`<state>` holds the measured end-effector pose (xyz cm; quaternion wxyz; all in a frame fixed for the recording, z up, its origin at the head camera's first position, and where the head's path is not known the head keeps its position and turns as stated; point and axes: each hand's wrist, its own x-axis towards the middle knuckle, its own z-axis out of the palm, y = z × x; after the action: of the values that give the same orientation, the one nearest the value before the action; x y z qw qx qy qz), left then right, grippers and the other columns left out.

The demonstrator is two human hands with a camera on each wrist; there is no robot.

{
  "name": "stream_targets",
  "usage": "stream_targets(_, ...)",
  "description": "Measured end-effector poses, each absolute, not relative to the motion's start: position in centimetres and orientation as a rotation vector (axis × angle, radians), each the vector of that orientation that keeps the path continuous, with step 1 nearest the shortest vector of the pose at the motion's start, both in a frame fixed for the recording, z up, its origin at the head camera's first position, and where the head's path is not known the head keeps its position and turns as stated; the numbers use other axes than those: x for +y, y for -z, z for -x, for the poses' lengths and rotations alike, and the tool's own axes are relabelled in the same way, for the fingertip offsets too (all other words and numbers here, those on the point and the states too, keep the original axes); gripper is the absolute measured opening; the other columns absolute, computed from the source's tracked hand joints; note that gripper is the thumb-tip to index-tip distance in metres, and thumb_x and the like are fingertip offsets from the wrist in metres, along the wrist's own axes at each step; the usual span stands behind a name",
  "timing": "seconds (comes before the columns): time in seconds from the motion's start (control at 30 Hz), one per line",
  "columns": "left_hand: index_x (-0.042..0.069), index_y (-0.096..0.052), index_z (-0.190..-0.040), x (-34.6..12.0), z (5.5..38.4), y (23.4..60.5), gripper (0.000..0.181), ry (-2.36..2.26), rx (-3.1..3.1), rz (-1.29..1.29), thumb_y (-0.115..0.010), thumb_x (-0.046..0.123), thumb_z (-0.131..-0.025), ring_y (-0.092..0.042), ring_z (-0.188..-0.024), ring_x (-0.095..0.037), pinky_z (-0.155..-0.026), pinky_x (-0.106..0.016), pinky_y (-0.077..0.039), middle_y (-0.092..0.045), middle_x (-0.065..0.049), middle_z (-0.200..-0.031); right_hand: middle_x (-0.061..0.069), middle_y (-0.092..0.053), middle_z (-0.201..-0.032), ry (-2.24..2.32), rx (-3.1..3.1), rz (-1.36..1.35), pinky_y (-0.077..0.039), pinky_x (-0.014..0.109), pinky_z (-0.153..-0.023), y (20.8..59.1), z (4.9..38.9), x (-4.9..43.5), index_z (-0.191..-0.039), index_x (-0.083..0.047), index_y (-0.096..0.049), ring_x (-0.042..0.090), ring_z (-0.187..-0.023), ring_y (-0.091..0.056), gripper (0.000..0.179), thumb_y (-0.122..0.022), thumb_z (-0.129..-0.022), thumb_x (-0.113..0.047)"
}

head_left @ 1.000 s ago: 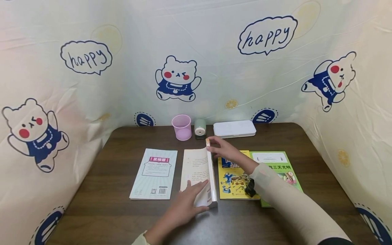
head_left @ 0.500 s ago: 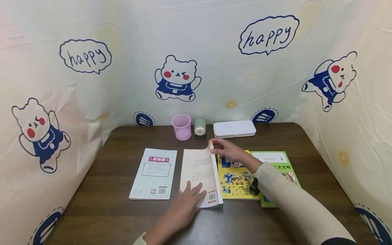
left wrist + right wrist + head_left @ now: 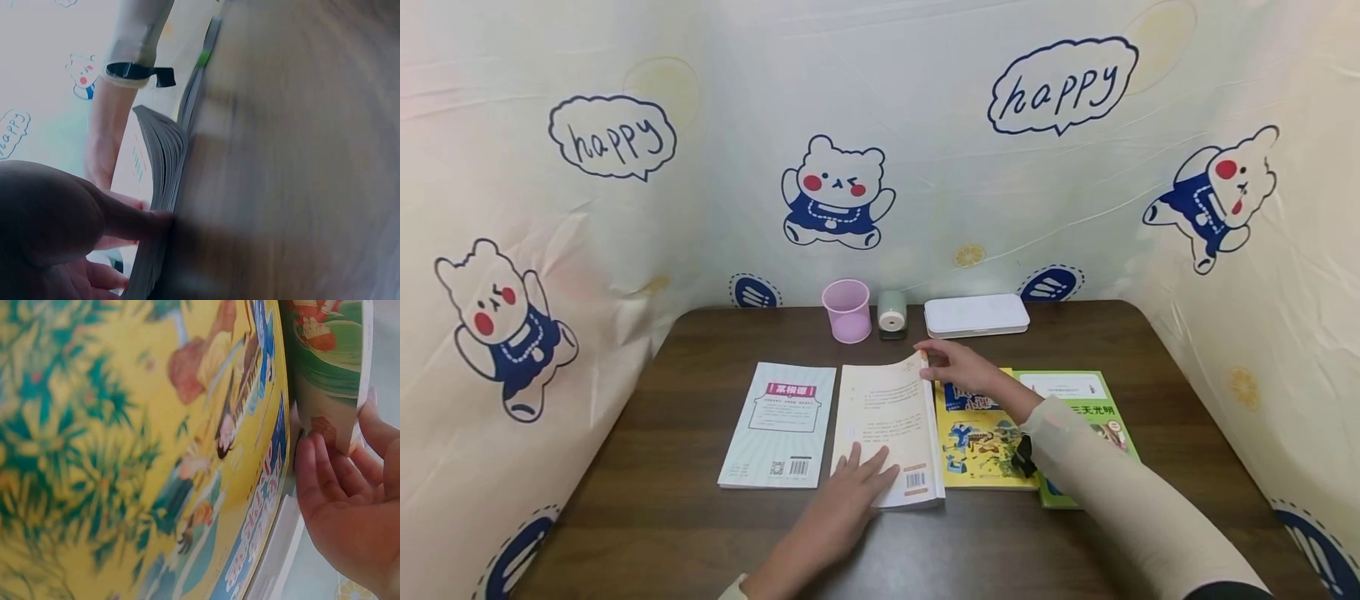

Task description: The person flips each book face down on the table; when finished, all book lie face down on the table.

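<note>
A cream paperback book [image 3: 891, 408] lies in the middle of the table, its plain side with small print and a barcode facing up. My right hand [image 3: 958, 367] pinches its upper right corner, which is slightly raised. In the right wrist view, the fingers [image 3: 309, 462] and thumb are on either side of that corner, where a green illustration shows. My left hand [image 3: 842, 500] rests on the book's lower left with fingers spread and fairly straight. The left wrist view shows its thumb [image 3: 156, 219] against the bottom page edges [image 3: 164, 150], which bend upward at one end.
A pale blue book [image 3: 782, 425] lies to the left. Under my right forearm are a yellow book [image 3: 970, 454] and a green book [image 3: 1075, 387]. A pink cup [image 3: 847, 312], a green pencil sharpener [image 3: 892, 315] and a white case [image 3: 976, 315] stand along the back.
The cream book has tipped down flatter, so more of its printed side faces up. My left hand has spread over its lower part; my right hand still pinches the top corner, slightly farther right.
</note>
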<state>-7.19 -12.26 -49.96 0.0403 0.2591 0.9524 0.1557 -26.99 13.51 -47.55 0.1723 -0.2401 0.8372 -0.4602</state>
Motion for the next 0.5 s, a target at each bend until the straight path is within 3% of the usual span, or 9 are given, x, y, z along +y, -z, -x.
stream_targets(0.2,0.02,-0.059,-0.148,-13.07,7.24,50.05,0.055,-0.521,2.921,-0.832,-0.071,0.013,-0.095,-0.035,-0.149,-0.045,-0.117,-0.061,-0.035,-0.046,-0.004,-0.161,0.015,-0.057,-0.148,1.15,2.467,0.653,-0.04,0.052,-0.116,47.68,27.22,13.69,-0.155,-0.005,-0.044,0.033,-0.14,-0.052,0.059,-0.066,-0.103,-0.023)
stream_targets(0.5,0.023,-0.058,-0.149,-13.36,7.27,50.2,0.06,-0.532,2.921,-0.8,-0.075,0.01,-0.092,-0.033,-0.151,-0.044,-0.118,-0.061,-0.033,-0.044,-0.003,-0.162,0.015,-0.057,-0.148,1.058,2.501,0.635,-0.04,0.052,-0.116,47.88,27.57,13.74,-0.152,-0.005,-0.049,0.033,-0.139,-0.052,0.057,-0.068,-0.102,-0.026)
